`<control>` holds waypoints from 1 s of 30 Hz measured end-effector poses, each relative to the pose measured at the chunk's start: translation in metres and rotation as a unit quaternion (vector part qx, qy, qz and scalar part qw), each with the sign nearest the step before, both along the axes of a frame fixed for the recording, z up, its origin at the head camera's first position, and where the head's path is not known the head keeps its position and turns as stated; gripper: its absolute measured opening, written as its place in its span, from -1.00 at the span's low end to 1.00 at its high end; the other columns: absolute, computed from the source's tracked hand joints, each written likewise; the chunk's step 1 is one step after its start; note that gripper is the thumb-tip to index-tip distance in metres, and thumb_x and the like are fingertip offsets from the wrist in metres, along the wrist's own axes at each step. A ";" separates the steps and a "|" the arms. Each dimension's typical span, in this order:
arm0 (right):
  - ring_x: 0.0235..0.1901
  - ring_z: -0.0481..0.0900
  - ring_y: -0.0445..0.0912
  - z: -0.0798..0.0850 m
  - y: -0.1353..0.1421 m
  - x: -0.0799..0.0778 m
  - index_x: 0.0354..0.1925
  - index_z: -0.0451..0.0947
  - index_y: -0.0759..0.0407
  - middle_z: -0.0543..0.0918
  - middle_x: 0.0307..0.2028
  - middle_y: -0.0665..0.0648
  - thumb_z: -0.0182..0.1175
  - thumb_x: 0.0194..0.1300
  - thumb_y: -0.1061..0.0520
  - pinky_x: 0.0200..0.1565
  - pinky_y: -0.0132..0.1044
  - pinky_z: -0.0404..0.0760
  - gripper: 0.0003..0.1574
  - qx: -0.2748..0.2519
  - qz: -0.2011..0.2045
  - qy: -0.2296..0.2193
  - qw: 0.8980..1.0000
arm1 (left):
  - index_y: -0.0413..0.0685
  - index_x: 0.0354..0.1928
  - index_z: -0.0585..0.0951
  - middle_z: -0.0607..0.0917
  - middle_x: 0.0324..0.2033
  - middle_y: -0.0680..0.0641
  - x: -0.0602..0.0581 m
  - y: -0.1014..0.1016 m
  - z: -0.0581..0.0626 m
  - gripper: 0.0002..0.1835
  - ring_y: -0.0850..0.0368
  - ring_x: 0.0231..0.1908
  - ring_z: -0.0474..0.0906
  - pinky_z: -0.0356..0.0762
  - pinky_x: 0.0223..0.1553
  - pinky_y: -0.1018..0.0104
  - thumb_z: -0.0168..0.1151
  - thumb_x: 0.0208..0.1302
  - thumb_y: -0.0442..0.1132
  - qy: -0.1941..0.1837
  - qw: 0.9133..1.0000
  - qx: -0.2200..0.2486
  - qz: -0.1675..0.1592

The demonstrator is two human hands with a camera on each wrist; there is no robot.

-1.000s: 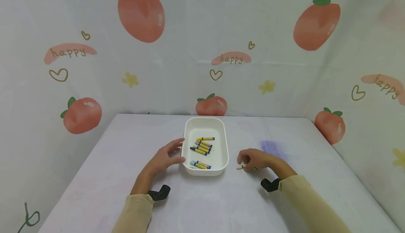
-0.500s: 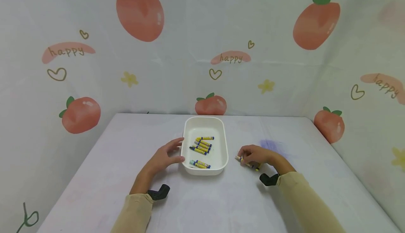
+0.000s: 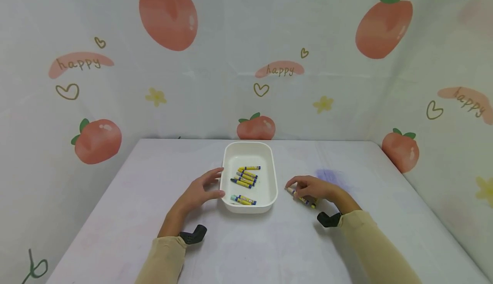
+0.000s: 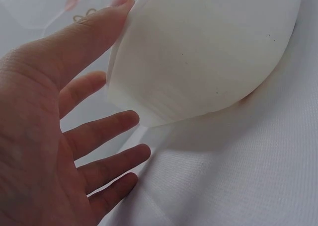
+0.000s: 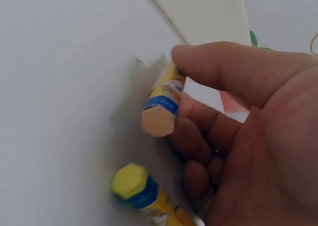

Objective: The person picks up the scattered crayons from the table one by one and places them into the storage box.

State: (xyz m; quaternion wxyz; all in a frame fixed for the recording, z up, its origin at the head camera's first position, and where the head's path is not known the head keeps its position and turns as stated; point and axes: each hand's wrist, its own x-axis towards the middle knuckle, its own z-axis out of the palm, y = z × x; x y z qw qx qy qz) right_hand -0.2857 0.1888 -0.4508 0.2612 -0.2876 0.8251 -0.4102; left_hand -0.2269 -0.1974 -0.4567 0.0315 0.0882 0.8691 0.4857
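The left hand (image 3: 197, 192) is beside the white plastic tray (image 3: 275, 183), thumb and fingertips at its left rim. In the left wrist view its fingers are spread and nearly straight against the tray's side (image 4: 198, 52). To the right of the tray, the right hand (image 3: 315, 188) pinches a peach crayon (image 5: 164, 102) between thumb and fingers, low over the table. A yellow crayon (image 5: 141, 188) lies under that hand, close to the held one. Several yellow-wrapped crayons (image 3: 246, 175) lie in the middle of the tray, and two more (image 3: 243, 200) near its front wall.
The table (image 3: 246, 249) has a white cloth with a purple smudge (image 3: 329, 175) behind the right hand. A white curtain (image 3: 215, 78) printed with peaches rises at the back and sides. Each wrist wears a black camera mount, such as the left mount (image 3: 194, 234).
The right hand has shifted slightly back from the table's front, and the peach crayon's tip has swung toward the back. The left hand and tray stay put.
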 end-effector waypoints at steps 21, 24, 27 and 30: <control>-0.46 0.51 0.05 0.016 -0.005 -0.003 0.03 0.34 0.21 0.44 -0.30 0.25 0.10 0.13 0.27 -0.52 -0.12 0.55 -0.55 -0.095 -0.149 0.051 0.983 | 0.50 0.15 0.25 0.40 0.06 0.17 0.001 0.003 0.004 -0.23 0.11 0.09 0.26 0.13 0.05 -0.12 0.35 -0.19 0.06 0.002 1.000 0.001 -0.006; -0.42 0.53 0.03 0.017 -0.008 -0.010 0.02 0.36 0.12 0.44 -0.29 0.24 0.13 0.12 0.21 -0.52 -0.12 0.56 -0.55 -0.112 -0.173 0.053 0.977 | 0.50 0.15 0.25 0.40 0.06 0.18 0.002 0.003 0.005 -0.23 0.13 0.09 0.26 0.14 0.05 -0.12 0.35 -0.19 0.06 -0.001 1.000 -0.001 -0.004; -0.39 0.53 0.05 0.024 -0.015 -0.013 0.00 0.38 0.04 0.43 -0.29 0.26 0.15 0.11 0.20 -0.51 -0.10 0.56 -0.57 -0.140 -0.180 0.056 0.972 | 0.52 0.14 0.26 0.41 0.05 0.17 0.003 0.003 0.006 -0.24 0.13 0.09 0.26 0.14 0.05 -0.12 0.36 -0.20 0.06 0.000 1.000 0.001 0.000; -0.38 0.53 0.06 0.033 -0.022 -0.017 -0.01 0.39 0.02 0.42 -0.28 0.28 0.16 0.10 0.21 -0.51 -0.07 0.56 -0.57 -0.169 -0.178 0.054 0.968 | 0.54 0.13 0.26 0.41 0.04 0.17 0.003 0.003 0.007 -0.25 0.12 0.09 0.27 0.13 0.05 -0.12 0.36 -0.19 0.05 -0.001 1.000 0.004 0.001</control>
